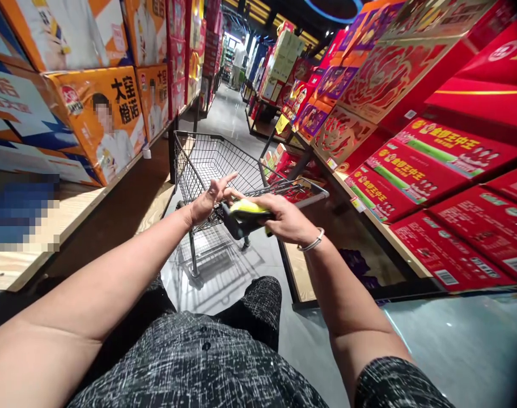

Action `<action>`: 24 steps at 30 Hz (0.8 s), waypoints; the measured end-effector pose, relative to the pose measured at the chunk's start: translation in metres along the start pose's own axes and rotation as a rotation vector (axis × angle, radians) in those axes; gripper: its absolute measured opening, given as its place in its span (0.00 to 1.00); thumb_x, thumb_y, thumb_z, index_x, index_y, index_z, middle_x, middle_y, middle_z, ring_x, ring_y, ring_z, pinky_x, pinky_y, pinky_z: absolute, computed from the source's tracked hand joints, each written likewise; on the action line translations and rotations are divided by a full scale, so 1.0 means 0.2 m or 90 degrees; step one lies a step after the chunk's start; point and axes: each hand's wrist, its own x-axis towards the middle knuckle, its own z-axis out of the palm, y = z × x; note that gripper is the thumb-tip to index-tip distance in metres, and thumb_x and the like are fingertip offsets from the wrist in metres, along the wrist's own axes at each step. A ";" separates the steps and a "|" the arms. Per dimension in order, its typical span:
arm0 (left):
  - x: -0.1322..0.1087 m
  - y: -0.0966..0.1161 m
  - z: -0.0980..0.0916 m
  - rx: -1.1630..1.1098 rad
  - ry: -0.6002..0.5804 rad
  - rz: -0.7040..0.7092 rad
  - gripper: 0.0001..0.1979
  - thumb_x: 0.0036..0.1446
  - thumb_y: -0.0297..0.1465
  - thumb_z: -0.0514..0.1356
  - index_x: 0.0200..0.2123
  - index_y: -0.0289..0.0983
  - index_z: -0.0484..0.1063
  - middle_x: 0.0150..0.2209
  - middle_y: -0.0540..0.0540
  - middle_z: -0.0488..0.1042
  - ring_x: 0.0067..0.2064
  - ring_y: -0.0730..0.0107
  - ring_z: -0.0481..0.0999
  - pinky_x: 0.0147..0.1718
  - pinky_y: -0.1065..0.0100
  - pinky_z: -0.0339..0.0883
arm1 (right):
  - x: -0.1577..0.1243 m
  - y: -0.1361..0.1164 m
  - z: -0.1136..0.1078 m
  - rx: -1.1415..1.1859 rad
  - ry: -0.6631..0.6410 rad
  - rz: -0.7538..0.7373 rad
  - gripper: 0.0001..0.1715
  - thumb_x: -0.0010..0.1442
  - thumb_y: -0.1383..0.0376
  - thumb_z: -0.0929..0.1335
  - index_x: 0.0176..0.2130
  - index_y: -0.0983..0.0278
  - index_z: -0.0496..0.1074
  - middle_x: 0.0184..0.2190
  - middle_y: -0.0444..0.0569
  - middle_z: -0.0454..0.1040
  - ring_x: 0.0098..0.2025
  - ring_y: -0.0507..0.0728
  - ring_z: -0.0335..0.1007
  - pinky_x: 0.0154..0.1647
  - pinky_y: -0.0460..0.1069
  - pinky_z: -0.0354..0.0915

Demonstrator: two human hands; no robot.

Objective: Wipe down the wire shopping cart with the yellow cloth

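A wire shopping cart [207, 156] stands in the aisle just ahead of me, its basket empty as far as I can see. My right hand [286, 218] is closed around the cart's black and yellow handle [245, 214], a silver bracelet on the wrist. My left hand [210, 198] rests at the handle's left end with its fingers stretched out and spread, holding nothing.
Orange gift boxes [109, 122] fill the wooden shelves on the left. Red gift boxes [437, 164] slope along the right-hand shelves. The grey glossy aisle floor [233, 113] runs ahead between them. A person in white [239, 59] stands far down the aisle.
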 end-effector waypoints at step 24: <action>-0.05 0.07 -0.26 0.465 0.018 0.104 0.34 0.63 0.57 0.50 0.16 0.38 0.68 0.22 0.46 0.69 0.31 0.65 0.68 0.37 0.63 0.64 | -0.17 0.28 0.17 0.009 0.245 -0.080 0.31 0.56 0.75 0.65 0.56 0.56 0.71 0.56 0.51 0.72 0.56 0.61 0.64 0.59 0.60 0.61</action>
